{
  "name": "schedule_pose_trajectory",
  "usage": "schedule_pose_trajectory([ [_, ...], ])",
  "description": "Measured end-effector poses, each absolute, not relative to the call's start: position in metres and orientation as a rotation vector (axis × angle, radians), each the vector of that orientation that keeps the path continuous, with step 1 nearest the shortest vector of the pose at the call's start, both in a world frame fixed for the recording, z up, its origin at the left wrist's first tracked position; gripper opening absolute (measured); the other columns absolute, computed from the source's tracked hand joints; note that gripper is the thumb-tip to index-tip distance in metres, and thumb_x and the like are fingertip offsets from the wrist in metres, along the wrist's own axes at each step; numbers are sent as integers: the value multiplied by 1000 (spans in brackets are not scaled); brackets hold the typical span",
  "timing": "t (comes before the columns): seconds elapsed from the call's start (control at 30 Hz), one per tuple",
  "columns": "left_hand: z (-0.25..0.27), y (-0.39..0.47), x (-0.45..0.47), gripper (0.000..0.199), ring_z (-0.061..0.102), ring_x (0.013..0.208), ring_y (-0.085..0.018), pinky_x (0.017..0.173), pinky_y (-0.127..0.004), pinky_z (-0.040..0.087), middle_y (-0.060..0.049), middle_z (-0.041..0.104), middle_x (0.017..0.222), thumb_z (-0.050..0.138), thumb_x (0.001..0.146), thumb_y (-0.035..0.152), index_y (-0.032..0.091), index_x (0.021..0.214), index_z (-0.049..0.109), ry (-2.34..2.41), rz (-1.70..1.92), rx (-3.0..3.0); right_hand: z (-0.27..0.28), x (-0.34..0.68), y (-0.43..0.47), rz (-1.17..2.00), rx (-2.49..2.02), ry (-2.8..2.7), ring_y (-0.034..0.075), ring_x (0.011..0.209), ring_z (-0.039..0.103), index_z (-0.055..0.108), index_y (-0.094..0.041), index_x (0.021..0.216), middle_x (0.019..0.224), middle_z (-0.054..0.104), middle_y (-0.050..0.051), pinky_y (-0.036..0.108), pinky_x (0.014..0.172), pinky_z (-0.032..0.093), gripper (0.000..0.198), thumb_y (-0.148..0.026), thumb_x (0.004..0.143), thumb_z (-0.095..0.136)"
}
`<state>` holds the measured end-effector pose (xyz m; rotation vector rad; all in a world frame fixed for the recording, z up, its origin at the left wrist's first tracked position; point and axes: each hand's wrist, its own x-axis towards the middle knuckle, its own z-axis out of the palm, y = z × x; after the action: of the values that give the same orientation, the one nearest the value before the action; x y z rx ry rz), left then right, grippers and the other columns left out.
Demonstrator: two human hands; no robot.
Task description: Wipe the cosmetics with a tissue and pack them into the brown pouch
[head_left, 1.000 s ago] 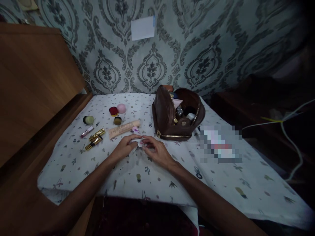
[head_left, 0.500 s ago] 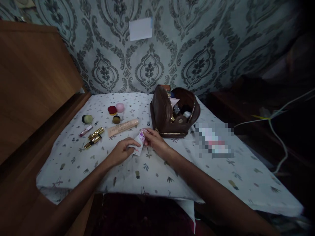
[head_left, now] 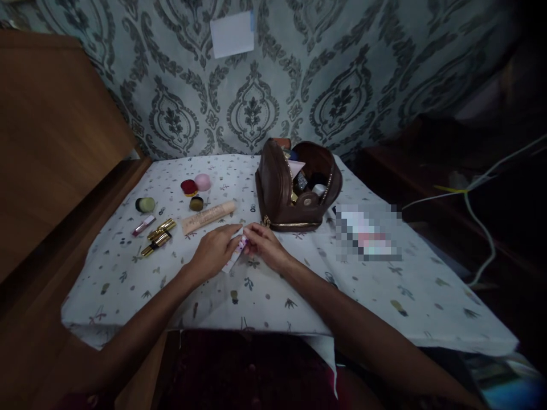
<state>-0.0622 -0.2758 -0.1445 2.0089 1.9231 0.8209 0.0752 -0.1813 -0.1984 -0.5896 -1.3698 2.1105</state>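
Over the front middle of the table, both my hands hold a small white packet with purple print; whether it is a box or a pouch I cannot tell. My left hand grips it from the left, its fingers lying across the upper part. Pinched at the far end are the fingers of my right hand. Just beyond the left hand lies a beige squeeze tube. Behind the right hand stands an unzipped brown makeup bag, with several cosmetics inside.
At the left lie gold lipstick tubes, a lip gloss tube and a green-and-black jar. Farther back are a red-and-gold pot, a pink round container and a dark-gold pot. A blurred-out object lies right of the bag.
The packet has turned narrower to view, and my left hand has moved up and over it. My right fingers stay at its far end. The whole view has shifted slightly.
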Motion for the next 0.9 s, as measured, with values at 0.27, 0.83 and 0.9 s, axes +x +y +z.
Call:
schedule_pose_trajectory([
  [0.27,-152,-301,-89,30,62,76,-21,68,-28,44,-3,69,83,47,95,40,19,102,68,1910,758,1836,-193,78,-174,2068,-635,-1134,8,48,54,57,-19,72,60,61,-5,19,41,37,46,-55,61,85],
  [0.83,-156,-293,-101,34,55,59,-12,55,-21,42,2,66,72,73,76,46,17,93,70,1621,1629,942,-187,84,-176,2181,-590,-1222,11,59,63,65,-18,78,73,68,0,21,52,50,37,-42,61,88],
  [0.9,-160,-291,-102,35,56,59,-10,55,-20,43,3,67,74,74,74,44,17,94,69,1589,1688,889,-188,84,-175,2181,-590,-1181,12,61,65,64,-19,77,73,68,-1,22,56,54,38,-42,61,89],
])
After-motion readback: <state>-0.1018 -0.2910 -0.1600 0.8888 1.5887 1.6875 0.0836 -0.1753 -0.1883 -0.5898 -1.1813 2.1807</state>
